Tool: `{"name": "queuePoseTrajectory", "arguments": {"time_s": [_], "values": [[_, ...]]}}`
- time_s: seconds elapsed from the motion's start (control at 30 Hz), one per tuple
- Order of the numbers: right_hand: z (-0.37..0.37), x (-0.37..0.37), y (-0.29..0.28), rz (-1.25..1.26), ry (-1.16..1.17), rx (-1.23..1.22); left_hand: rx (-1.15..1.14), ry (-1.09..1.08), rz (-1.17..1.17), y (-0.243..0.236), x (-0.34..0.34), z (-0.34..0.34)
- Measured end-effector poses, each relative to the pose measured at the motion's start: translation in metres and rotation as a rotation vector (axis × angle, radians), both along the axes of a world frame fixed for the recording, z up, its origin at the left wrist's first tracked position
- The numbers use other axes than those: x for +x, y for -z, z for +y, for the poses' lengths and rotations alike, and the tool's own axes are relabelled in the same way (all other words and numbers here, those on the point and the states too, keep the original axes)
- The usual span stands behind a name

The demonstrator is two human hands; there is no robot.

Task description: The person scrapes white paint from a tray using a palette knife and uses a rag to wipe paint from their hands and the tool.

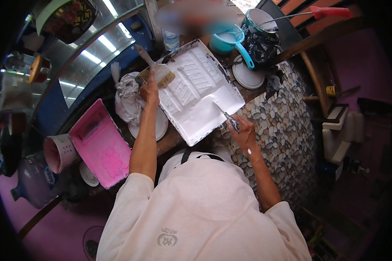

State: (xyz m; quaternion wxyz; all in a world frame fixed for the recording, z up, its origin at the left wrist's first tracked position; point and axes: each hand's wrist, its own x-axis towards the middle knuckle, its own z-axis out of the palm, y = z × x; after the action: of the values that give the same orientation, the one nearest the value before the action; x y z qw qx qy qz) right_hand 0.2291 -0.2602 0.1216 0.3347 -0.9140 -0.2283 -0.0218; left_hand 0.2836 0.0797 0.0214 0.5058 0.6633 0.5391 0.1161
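Observation:
A white paint tray (pixel 190 129) with a ribbed upper part and dark-stained edges lies before me, white paint pooled in its lower half. My left hand (pixel 149 90) is closed at the tray's left rim, its thumb against a wide paintbrush (pixel 165 81). The brush rests over that rim, handle pointing to the far left and tan bristles on the tray. At the lower right edge, my right hand (pixel 243 128) grips the dark, paint-smeared handle of a thin-bladed scraper (pixel 224 114). Its tip reaches the white paint. A white paint spot marks my right wrist.
Left of the tray are a crumpled white plastic bag (pixel 128 98), a round white lid (pixel 159 126) and a pink paint tray (pixel 111 152). Beyond it stand a turquoise dipper (pixel 224 43), a paint bucket (pixel 261 21) and a red-handled roller frame (pixel 329 12). Pebble-patterned covering (pixel 283 130) lies right.

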Motion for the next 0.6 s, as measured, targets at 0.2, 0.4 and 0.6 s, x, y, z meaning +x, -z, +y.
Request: {"name": "queuePoseTrajectory", "arguments": {"time_s": [0.2,0.4,0.6], "values": [[0.010,-0.016,-0.007,0.101,-0.092,-0.045,0.006,-0.011,0.016,0.000,-0.001,0.000],[0.007,-0.008,-0.002,0.069,-0.065,-0.084,0.035,-0.024,0.044,0.011,-0.003,0.006],[-0.005,0.011,0.005,-0.081,-0.025,0.002,0.000,-0.006,-0.005,0.012,-0.001,0.004]]}}
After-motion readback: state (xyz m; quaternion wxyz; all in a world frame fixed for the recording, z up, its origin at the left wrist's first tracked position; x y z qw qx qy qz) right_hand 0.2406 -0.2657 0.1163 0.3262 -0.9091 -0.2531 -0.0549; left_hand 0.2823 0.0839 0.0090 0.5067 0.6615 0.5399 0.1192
